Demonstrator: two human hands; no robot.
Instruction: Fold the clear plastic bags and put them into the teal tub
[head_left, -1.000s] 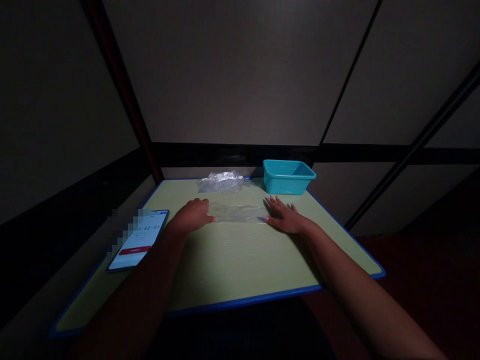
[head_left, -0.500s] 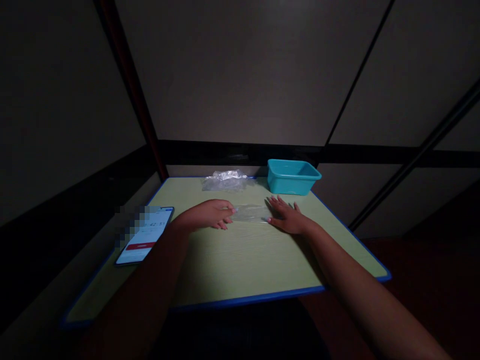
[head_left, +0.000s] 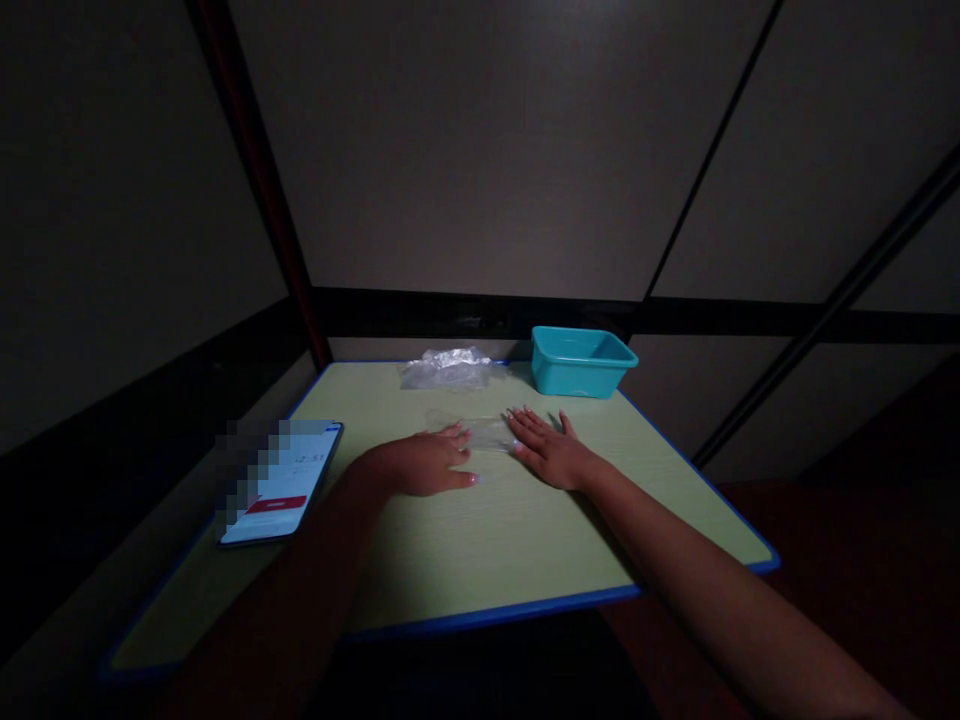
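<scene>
A clear plastic bag (head_left: 487,433) lies flat on the light green table (head_left: 525,550). My left hand (head_left: 431,463) rests on its left part, fingers stretched out and thumb spread toward me. On the bag's right end, my right hand (head_left: 551,452) lies palm down with its fingers apart. Both hands partly cover the bag, so its side edges are hard to make out. Beyond it sits a crumpled heap of clear plastic (head_left: 450,369).
A turquoise plastic basin (head_left: 581,365) stands at the table's back right corner. At the left edge lies a phone (head_left: 281,485) with a lit screen, partly blurred out. Blue trim borders the table, and panelled walls rise behind it.
My left hand has gone from pinching the bag's left end to lying open on it. My right hand has shifted slightly left and toward me, still flat on the bag.
</scene>
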